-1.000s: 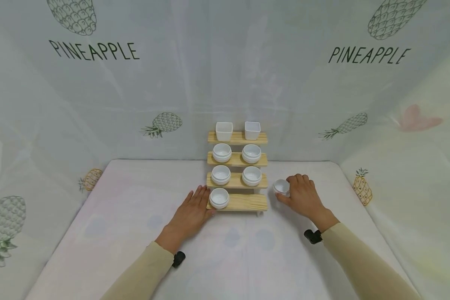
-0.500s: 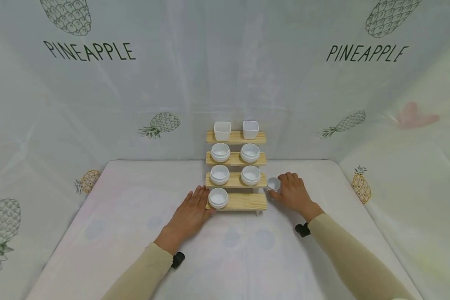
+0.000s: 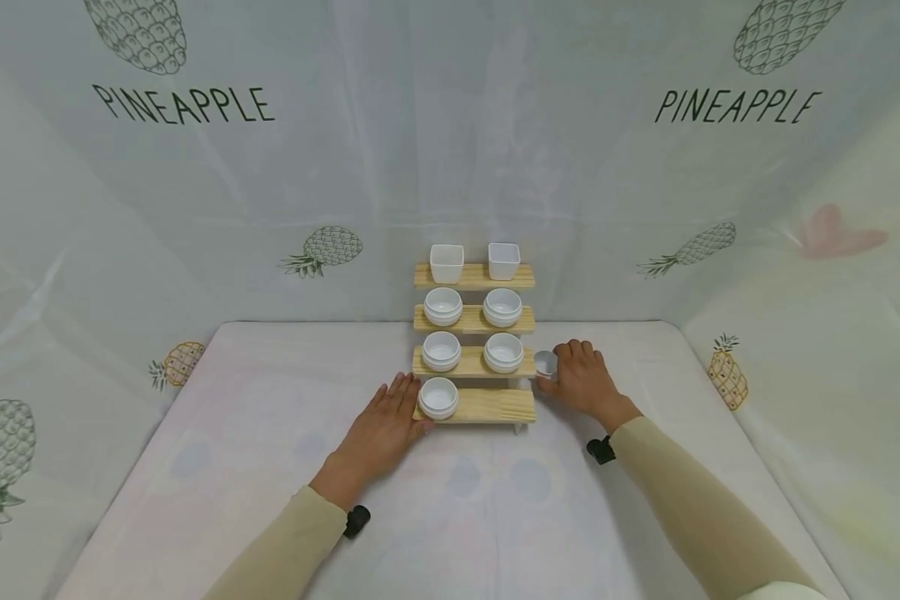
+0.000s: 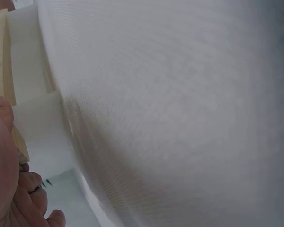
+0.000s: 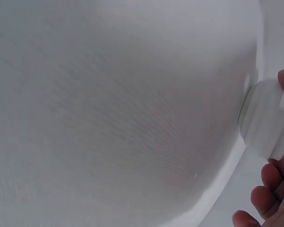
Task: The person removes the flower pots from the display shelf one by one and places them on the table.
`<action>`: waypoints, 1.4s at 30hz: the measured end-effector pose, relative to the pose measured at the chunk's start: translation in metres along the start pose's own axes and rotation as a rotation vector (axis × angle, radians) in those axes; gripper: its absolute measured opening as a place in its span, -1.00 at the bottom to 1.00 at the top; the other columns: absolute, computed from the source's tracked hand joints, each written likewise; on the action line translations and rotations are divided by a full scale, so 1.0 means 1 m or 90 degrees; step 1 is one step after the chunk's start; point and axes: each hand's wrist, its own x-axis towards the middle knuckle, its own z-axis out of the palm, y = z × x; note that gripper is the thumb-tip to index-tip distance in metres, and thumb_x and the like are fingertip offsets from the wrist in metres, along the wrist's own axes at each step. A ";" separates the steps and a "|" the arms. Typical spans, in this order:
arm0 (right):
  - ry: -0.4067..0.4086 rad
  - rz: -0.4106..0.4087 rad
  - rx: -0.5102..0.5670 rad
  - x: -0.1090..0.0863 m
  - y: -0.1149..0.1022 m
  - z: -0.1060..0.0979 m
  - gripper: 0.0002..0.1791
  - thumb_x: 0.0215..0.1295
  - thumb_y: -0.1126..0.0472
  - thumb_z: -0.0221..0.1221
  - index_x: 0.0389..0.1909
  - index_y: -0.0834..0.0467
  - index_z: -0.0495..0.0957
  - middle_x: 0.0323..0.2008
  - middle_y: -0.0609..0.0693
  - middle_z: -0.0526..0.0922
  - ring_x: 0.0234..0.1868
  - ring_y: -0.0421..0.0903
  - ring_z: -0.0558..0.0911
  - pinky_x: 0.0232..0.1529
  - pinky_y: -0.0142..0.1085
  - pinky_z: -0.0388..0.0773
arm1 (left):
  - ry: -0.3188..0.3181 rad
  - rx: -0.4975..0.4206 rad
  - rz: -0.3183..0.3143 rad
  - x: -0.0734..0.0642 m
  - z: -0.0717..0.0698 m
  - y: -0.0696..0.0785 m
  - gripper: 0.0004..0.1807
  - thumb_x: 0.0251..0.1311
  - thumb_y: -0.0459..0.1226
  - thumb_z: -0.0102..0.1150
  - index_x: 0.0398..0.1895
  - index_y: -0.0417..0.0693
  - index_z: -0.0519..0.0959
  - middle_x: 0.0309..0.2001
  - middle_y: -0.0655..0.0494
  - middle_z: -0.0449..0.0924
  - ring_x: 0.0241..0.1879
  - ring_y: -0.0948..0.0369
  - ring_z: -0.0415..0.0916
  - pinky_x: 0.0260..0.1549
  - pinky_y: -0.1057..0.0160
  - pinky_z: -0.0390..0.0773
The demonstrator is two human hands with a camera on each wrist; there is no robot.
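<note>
My right hand [image 3: 587,382] pinches a small white round bowl [image 3: 545,363] just right of the wooden tiered stand [image 3: 495,406]. In the right wrist view, the bowl [image 5: 264,122] shows ridged sides, with thumb and fingertips at opposite sides of it; its base is close to the white cloth. My left hand [image 3: 378,427] rests against the stand's left end at the lowest step, fingers stretched along the side and thumb at the front edge. Near it, a white round bowl [image 3: 438,398] sits on that step's left half. The left wrist view shows the thumb touching the wooden board [image 4: 4,61].
Pairs of white round bowls stand on the two middle steps, such as one bowl [image 3: 503,352] at right. Two square white cups, including a left cup [image 3: 447,262], occupy the top step. A pineapple-print cloth [image 3: 450,150] hangs behind the white-covered table [image 3: 292,375].
My right hand has moved left with the bowl, bringing it closer to the stand's right side. The left hand stays in place against the stand.
</note>
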 end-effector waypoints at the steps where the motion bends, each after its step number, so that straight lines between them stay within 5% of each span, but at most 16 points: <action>1: 0.001 -0.002 -0.003 0.000 0.001 0.000 -0.24 0.41 -0.21 0.25 0.17 0.45 0.46 -0.03 0.29 0.49 0.02 0.23 0.44 0.00 0.09 0.47 | -0.002 0.002 0.000 0.000 0.000 0.000 -0.10 0.61 0.19 -0.14 0.67 -0.31 0.06 0.65 -0.26 0.08 0.68 -0.10 -0.01 0.62 -0.10 0.12; 9: -0.004 -0.010 -0.013 0.005 0.003 -0.001 -0.27 0.37 -0.25 0.27 0.11 0.37 0.49 -0.10 0.20 0.46 -0.06 0.16 0.40 -0.07 0.01 0.39 | -0.005 -0.002 0.000 0.000 0.002 -0.002 -0.11 0.62 0.19 -0.16 0.68 -0.30 0.05 0.66 -0.25 0.07 0.68 -0.10 -0.03 0.63 -0.11 0.11; 15: -0.010 0.020 0.023 0.002 0.004 -0.005 -0.15 0.36 -0.29 0.24 0.26 0.40 0.44 0.08 0.30 0.48 0.12 0.25 0.42 0.11 0.15 0.42 | -0.004 -0.005 0.000 0.001 0.000 0.000 -0.11 0.62 0.19 -0.16 0.68 -0.30 0.05 0.66 -0.24 0.08 0.68 -0.10 -0.03 0.63 -0.11 0.11; 24: 0.225 0.051 0.062 -0.023 -0.013 -0.038 -0.29 0.30 -0.08 0.35 0.15 0.47 0.49 0.00 0.41 0.51 0.00 0.37 0.44 -0.11 0.18 0.44 | -0.003 -0.015 0.001 0.000 -0.004 0.003 -0.12 0.63 0.17 -0.13 0.67 -0.31 0.07 0.65 -0.26 0.09 0.68 -0.11 -0.01 0.63 -0.14 0.09; 34: 0.375 -0.114 0.072 -0.040 -0.085 -0.078 -0.31 0.16 -0.06 0.45 0.01 0.45 0.53 -0.13 0.38 0.56 -0.16 0.36 0.51 -0.27 0.10 0.44 | -0.003 0.010 -0.002 0.000 -0.004 0.000 -0.10 0.62 0.20 -0.16 0.68 -0.28 0.05 0.66 -0.24 0.07 0.68 -0.09 -0.03 0.64 -0.14 0.05; 42: 0.324 -0.193 0.069 -0.040 -0.149 -0.057 -0.30 0.18 -0.19 0.45 0.03 0.32 0.54 -0.12 0.20 0.59 -0.13 0.19 0.53 -0.16 0.03 0.53 | 0.003 0.016 0.003 -0.002 -0.004 0.001 -0.11 0.62 0.18 -0.13 0.67 -0.31 0.06 0.65 -0.25 0.10 0.67 -0.10 0.00 0.63 -0.16 0.07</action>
